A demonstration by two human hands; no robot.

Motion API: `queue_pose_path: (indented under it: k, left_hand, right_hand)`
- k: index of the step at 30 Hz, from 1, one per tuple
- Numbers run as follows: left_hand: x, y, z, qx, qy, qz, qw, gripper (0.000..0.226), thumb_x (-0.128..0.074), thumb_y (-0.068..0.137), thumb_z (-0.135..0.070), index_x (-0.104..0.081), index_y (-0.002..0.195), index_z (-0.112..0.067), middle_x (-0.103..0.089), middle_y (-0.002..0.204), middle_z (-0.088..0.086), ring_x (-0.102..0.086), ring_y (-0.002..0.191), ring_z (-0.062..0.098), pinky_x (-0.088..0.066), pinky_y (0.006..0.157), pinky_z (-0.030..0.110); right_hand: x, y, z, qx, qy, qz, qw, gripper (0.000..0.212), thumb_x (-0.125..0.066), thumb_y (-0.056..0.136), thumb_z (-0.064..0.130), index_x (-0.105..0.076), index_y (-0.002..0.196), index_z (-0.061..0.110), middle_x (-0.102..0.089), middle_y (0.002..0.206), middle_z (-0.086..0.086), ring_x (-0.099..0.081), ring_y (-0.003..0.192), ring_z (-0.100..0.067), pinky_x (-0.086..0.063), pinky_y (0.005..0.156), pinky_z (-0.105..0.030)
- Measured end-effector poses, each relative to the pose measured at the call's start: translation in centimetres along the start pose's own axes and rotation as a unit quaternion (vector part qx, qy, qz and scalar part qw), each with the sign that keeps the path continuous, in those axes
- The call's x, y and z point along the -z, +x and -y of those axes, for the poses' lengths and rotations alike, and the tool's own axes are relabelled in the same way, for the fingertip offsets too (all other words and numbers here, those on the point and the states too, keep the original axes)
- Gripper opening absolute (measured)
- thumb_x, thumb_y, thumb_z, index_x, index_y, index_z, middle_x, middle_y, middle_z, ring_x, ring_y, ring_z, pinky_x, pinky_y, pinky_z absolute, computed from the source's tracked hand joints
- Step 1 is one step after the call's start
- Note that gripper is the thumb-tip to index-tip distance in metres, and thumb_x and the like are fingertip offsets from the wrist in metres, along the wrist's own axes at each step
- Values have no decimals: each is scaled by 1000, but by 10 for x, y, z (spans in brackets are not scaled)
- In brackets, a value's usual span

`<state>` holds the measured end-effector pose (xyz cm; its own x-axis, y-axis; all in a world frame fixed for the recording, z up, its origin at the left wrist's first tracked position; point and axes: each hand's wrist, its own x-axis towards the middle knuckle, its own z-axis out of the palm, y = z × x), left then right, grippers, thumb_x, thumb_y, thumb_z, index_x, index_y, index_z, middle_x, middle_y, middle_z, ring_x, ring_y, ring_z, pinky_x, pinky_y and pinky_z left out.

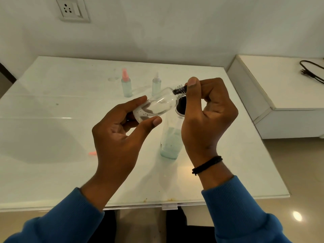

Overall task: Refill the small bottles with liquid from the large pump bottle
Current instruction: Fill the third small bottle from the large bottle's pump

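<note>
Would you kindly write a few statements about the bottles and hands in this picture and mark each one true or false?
1. The left hand holds a clear small bottle tilted on its side. True.
2. The right hand rests flat on the table. False: its fingers pinch a dark part at the bottle's threaded neck.
3. Two small spray bottles stand at the back, one with a pink top, one with a clear top. True.
4. The large bottle is full to the brim. False: pale liquid fills only its lower part.
5. Both sleeves are red. False: they are blue.
</note>
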<state>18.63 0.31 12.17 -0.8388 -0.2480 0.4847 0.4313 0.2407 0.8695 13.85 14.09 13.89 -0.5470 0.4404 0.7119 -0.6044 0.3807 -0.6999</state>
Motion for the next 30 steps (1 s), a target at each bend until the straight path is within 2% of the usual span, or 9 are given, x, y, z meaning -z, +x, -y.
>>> queue_pose_path:
  k: [5,10,15,21,27,30]
  left_hand:
    - [1,0,1,3,-1,-5,1000,43,-81,81,-20,-67,122,-15,-72,117,0,-72,109,14,-58,88,21]
    - [0,-1,-1,8,-5,0,1000,43,-81,82,-22,-66,121,-16,-71,117,-5,-71,110,10,-57,89,18]
    - [1,0,0,13,-6,1,1000,43,-80,82,-22,-67,123,-14,-72,118,0,-71,110,14,-58,89,21]
    - [-1,0,-1,9,-1,-6,1000,43,-81,81,-20,-66,121,-17,-71,116,-7,-70,109,5,-56,88,15]
    - [0,-1,0,14,3,-6,1000,44,-81,81,-21,-68,122,-14,-72,118,-1,-71,110,12,-58,88,19]
    - [-1,-1,-1,10,7,-8,1000,43,-81,81,-21,-66,121,-19,-71,116,-9,-70,109,4,-56,87,15]
  right_hand:
    - [0,-4,-4,3,-4,3,1000,26,-62,97,6,-62,72,-1,-61,71,-7,-57,67,-33,-48,63,-51]
    - [0,1,-3,4,-7,-6,1000,28,-62,96,8,-61,70,-2,-59,69,-6,-56,66,-32,-47,63,-50]
    - [-1,-4,-4,-7,-5,-5,1000,26,-62,97,7,-61,72,0,-59,70,-5,-56,66,-31,-47,62,-50]
    - [-1,2,-1,-12,1,-1,1000,29,-60,97,12,-60,71,0,-59,69,-8,-55,66,-33,-47,64,-49]
    - [0,-2,-6,-18,-5,11,1000,29,-62,98,11,-59,72,-2,-59,70,-6,-55,68,-33,-46,64,-51]
    - [0,1,-3,-13,-10,7,1000,29,-62,98,14,-60,72,0,-59,70,-5,-56,69,-34,-46,64,-50]
